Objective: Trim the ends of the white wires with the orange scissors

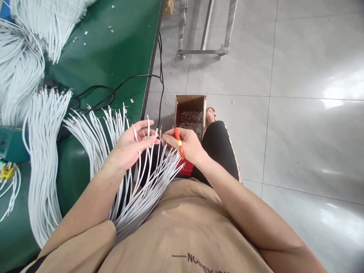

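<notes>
My left hand (129, 148) is closed on several thin white wires (148, 131), which stand up between its thumb and fingers. My right hand (186, 142) grips a slim orange-red tool (179, 143) with a yellow band; its kind cannot be made out. The right fingertips meet the wire ends beside my left thumb, and what they pinch there is too small to see. Below both hands, a loose bundle of white wires (153, 197) runs down across my lap. Another fan of wires (91, 136) spreads at the left, on the green table's side.
Thick bundles of white cable (44, 159) lie on the green table (113, 45), with a black cord (127, 77) across it. An open cardboard box (190, 99) holding small scraps stands on the floor beside my foot. A wheeled metal frame (203, 52) is farther off.
</notes>
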Demonstrator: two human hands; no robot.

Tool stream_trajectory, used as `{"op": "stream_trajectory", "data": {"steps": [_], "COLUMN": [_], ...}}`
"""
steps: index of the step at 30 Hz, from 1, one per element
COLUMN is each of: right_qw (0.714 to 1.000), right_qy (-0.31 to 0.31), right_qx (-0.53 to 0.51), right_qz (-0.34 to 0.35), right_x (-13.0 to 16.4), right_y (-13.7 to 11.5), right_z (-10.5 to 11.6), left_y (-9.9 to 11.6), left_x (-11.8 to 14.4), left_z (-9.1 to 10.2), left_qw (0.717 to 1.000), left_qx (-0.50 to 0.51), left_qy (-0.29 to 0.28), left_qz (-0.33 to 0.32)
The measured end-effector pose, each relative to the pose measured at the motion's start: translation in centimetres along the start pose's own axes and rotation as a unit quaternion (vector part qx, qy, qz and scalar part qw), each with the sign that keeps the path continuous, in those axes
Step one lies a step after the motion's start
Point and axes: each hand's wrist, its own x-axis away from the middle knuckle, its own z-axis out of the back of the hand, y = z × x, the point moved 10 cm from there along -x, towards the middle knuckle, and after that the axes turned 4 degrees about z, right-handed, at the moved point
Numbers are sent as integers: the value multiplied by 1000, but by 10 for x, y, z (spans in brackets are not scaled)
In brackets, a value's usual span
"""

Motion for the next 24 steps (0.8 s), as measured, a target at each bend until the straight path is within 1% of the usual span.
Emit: {"op": "stream_trajectory", "data": {"steps": [1,3,4,6,11,15,20,24], "right_qw": [995,965,949,927,887,859,849,840], "right_qy": [7,-2,-11,-26,-58,-74,-76,-64], "right_qx": [96,256,307,366,455,504,523,539], "right_qz": [15,52,66,74,54,46,15,21], "right_x": [0,0,0,0,2,6,10,12], "right_y": [-2,-7,-10,-13,-22,-30,-29,-29], "right_z": [3,2,-1,-4,-5,-5,-2,-2], "left_y": [1,3,4,7,11,12,13,12], "left_x": [0,0,1,1,2,2,3,5], "left_z": [0,0,0,0,-1,0,1,1], "left_qw": [1000,1000,1000,999,996,992,988,987], "left_qx": [-4,-14,-19,-32,-62,-88,-122,-132], "left_qy": [4,10,15,20,33,41,52,63], "left_qz": [-4,-13,-20,-34,-63,-78,-84,-72]}}
